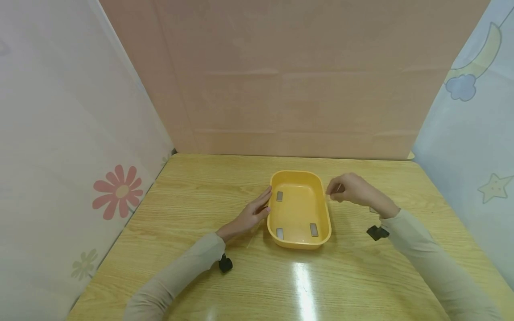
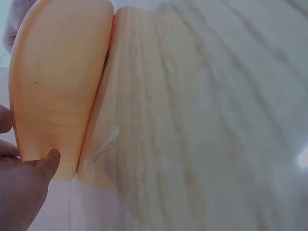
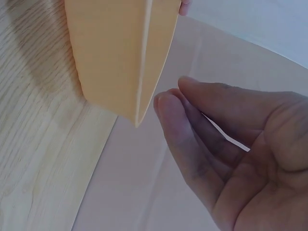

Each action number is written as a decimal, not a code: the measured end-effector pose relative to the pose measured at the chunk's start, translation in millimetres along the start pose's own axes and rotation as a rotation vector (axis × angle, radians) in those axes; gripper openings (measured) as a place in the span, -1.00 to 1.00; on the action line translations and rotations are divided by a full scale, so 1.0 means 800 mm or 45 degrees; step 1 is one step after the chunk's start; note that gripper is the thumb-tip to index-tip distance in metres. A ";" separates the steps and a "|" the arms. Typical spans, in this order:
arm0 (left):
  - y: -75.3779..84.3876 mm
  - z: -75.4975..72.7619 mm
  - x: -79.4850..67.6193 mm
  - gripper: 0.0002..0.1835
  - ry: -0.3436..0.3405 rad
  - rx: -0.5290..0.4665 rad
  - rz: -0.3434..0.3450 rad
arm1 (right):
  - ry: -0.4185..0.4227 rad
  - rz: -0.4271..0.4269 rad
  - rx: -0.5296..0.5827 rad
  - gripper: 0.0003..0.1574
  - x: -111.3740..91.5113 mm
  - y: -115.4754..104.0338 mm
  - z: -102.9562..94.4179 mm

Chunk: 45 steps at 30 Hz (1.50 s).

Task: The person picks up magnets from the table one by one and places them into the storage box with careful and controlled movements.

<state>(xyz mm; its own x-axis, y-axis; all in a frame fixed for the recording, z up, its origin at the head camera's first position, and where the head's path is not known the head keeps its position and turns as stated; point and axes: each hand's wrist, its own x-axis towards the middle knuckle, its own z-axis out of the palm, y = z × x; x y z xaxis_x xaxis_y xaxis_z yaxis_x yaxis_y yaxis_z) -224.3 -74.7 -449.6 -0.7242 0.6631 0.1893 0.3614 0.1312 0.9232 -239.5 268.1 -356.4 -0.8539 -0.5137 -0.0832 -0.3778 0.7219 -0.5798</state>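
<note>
The near part of the desk (image 1: 257, 285) is crossed on either side by a pale left sleeve (image 1: 180, 267) and a pale right sleeve (image 1: 421, 249). Between the two hands, a yellow tub (image 1: 299, 205) is seen resting open side up on the desk. Its long axis is laid from near to far, with only a slight slant, so that one long wall is turned to each hand.

In the near end of the tub, two flat grey pieces are seen: a near-left piece (image 1: 279, 233) and a near-right piece (image 1: 313, 230).

At the left long wall, the left hand (image 1: 254, 213) is placed alongside, its thumb laid against the outer face and its fingers reaching far along the rim; contact is made, but no curled grip is shown. Beyond the right wrist's near side, a small flat piece (image 1: 373, 210) is partly hidden on the desk.

The right hand (image 1: 349, 188) is held just beside the right rim, farther along than the left. Its fingers are loosely bent, with the tips close to the thumb; nothing is seen between them, and the rim is not touched. The left hand is thus the nearer to the tub.

Farther into the tub, a far-left grey piece (image 1: 279, 196) is set by the left wall.
</note>
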 end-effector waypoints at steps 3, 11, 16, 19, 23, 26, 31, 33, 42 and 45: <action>-0.018 0.002 0.002 -0.41 0.015 0.005 0.009 | 0.001 -0.003 -0.013 -0.89 -0.002 0.002 0.000; -0.024 0.003 0.003 -0.40 0.019 -0.002 0.001 | 0.007 -0.015 -0.023 -0.92 -0.008 0.009 -0.001; -0.018 0.002 0.003 -0.41 0.001 0.009 0.002 | -0.012 -0.004 -0.003 -0.94 -0.013 0.013 0.000; -0.001 0.000 0.001 -0.42 -0.021 0.007 -0.006 | -0.024 0.003 0.008 -0.94 -0.017 0.016 0.001; 0.020 -0.002 -0.003 -0.42 -0.031 -0.002 -0.009 | -0.035 0.025 0.009 -0.93 -0.021 0.021 0.003; 0.002 0.000 -0.001 -0.41 -0.012 -0.012 0.010 | -0.038 0.030 0.008 -0.93 -0.022 0.025 0.005; -0.023 0.002 0.002 -0.40 0.017 -0.002 0.015 | -0.039 0.005 -0.008 -0.93 -0.025 0.029 0.005; -0.024 0.002 0.002 -0.40 0.021 -0.001 0.010 | -0.043 0.002 -0.008 -0.93 -0.026 0.032 0.006; -0.025 0.002 0.003 -0.40 0.011 0.010 0.011 | -0.070 0.009 0.013 -0.94 -0.031 0.044 0.008; -0.024 0.002 0.004 -0.40 0.006 0.010 0.010 | -0.088 0.031 0.031 -0.94 -0.033 0.048 0.009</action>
<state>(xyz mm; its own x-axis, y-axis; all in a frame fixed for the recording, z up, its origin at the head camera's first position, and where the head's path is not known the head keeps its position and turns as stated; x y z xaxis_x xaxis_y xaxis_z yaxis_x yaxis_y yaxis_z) -232.6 -74.3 -467.7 -0.7241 0.6606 0.1984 0.3721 0.1318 0.9188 -229.1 306.2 -382.1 -0.8358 -0.5274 -0.1524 -0.3477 0.7233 -0.5966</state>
